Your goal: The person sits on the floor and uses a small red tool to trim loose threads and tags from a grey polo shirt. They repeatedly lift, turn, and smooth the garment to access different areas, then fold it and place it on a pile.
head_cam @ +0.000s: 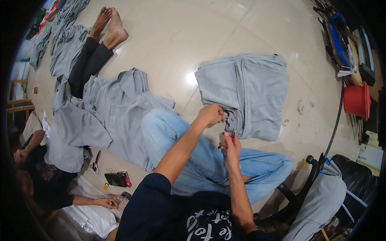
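In front of my crossed legs lies a pile of folded grey garments [262, 90] on the tiled floor. My left hand [212, 114] pinches at the near left edge of that pile, where several cloth layers [236, 122] curl together. Whether a thread is also between its fingertips is too small to tell. Just below, my right hand [232, 147] grips a small cutting tool [233, 137], probably thread snips, with a red part and a metal tip. The tip points up beside the curled layers, and the fingers cover most of the handle.
More grey garments [120, 111] spread at left, beside a co-worker's outstretched legs [90, 63]. Scissors [95, 164] and a black box-like object [116, 179] lie near another person's hand [110, 202]. A red bucket [355, 101] and a chair with grey cloth [322, 189] stand at right.
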The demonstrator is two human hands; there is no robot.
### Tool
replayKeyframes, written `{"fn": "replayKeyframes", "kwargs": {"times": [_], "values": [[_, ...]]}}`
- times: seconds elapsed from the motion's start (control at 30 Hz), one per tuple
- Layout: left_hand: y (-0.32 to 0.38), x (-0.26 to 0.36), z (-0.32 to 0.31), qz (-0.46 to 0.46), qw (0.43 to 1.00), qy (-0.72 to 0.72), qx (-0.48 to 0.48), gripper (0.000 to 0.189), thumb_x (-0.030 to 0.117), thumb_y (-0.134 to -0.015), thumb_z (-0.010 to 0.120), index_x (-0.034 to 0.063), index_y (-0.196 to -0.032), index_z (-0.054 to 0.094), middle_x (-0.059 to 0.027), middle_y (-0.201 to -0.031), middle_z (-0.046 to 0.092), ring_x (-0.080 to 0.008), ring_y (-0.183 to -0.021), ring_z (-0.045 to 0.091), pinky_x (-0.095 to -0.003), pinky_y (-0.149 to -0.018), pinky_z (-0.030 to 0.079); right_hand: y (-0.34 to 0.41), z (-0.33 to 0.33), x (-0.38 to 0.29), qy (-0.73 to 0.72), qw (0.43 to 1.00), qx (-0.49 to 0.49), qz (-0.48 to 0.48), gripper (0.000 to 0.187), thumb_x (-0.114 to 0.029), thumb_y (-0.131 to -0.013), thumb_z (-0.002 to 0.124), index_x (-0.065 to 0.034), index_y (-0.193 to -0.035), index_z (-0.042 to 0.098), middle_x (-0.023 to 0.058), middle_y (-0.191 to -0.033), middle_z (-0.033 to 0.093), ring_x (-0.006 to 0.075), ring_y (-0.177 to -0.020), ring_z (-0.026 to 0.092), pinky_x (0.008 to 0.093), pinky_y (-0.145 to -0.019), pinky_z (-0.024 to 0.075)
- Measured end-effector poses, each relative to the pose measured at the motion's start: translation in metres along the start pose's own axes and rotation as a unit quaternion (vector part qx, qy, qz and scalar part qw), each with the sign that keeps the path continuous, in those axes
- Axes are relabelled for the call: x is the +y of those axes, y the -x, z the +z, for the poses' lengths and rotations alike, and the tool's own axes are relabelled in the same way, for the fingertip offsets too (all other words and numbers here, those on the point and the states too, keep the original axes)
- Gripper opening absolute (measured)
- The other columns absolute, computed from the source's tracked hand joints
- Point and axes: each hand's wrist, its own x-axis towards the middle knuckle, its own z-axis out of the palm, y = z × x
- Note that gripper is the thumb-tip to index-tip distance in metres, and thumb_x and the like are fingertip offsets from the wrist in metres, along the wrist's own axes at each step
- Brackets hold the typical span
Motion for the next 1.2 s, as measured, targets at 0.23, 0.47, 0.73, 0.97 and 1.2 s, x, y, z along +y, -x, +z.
{"fn": "replayKeyframes", "kwargs": {"times": [0.23, 0.47, 0.73, 0.97, 1.2], "values": [[-0.008, -0.015, 0.017, 0.027, 0.997, 0.015, 0.066, 0.019, 0.026, -0.082, 0.072, 0.007, -0.084, 0.074, -0.016, -0.081, 0.074, -0.0343, -0.084, 0.071, -0.0444, -0.077, 0.055, -0.011, 0.007, -0.011, 0.052, 0.998, 0.015, -0.045, 0.028, -0.023, -0.097, 0.069, -0.0008, -0.113, 0.067, 0.001, -0.092, 0.065, 0.0074, -0.078, 0.055, 0.0223, -0.065, 0.043], [-0.012, -0.016, 0.02, -0.037, 0.986, 0.153, -0.059, 0.033, 0.034, -0.089, 0.072, 0.0013, -0.089, 0.076, -0.0133, -0.075, 0.072, -0.0252, -0.064, 0.067, -0.0375, -0.063, 0.054, -0.013, 0.0, -0.003, 0.092, 0.996, 0.002, 0.003, 0.035, -0.036, -0.1, 0.061, -0.0013, -0.095, 0.066, -0.0019, -0.072, 0.056, 0.0079, -0.064, 0.049, 0.0232, -0.059, 0.0385], [-0.002, -0.006, 0.011, -0.028, 0.987, 0.154, -0.045, 0.022, 0.019, -0.084, 0.074, -0.002, -0.089, 0.075, -0.0086, -0.08, 0.073, -0.0145, -0.068, 0.062, -0.0291, -0.064, 0.051, -0.019, 0.002, 0.014, -0.057, 0.994, -0.07, 0.066, 0.058, -0.047, -0.108, 0.038, 0.0041, -0.098, 0.063, -0.0022, -0.062, 0.046, 0.009, -0.052, 0.037, 0.0262, -0.064, 0.0414], [-0.009, -0.009, 0.006, -0.066, 0.985, 0.138, -0.078, 0.023, 0.021, -0.078, 0.073, -0.0014, -0.083, 0.074, -0.0071, -0.074, 0.07, -0.0156, -0.065, 0.062, -0.0315, -0.063, 0.05, -0.028, 0.009, 0.016, -0.099, 0.992, -0.052, 0.051, 0.052, -0.042, -0.11, 0.044, 0.0066, -0.106, 0.061, -0.0021, -0.065, 0.045, 0.0087, -0.054, 0.036, 0.0277, -0.066, 0.0427], [-0.008, -0.007, 0.002, -0.079, 0.985, 0.131, -0.084, 0.023, 0.021, -0.077, 0.072, -0.0013, -0.082, 0.073, -0.0077, -0.073, 0.07, -0.0165, -0.064, 0.062, -0.032, -0.06, 0.049, -0.03, 0.011, 0.015, -0.09, 0.991, -0.072, 0.074, 0.053, -0.043, -0.109, 0.047, 0.0085, -0.108, 0.06, -0.0018, -0.064, 0.044, 0.0076, -0.053, 0.035, 0.0267, -0.065, 0.0425]]}}
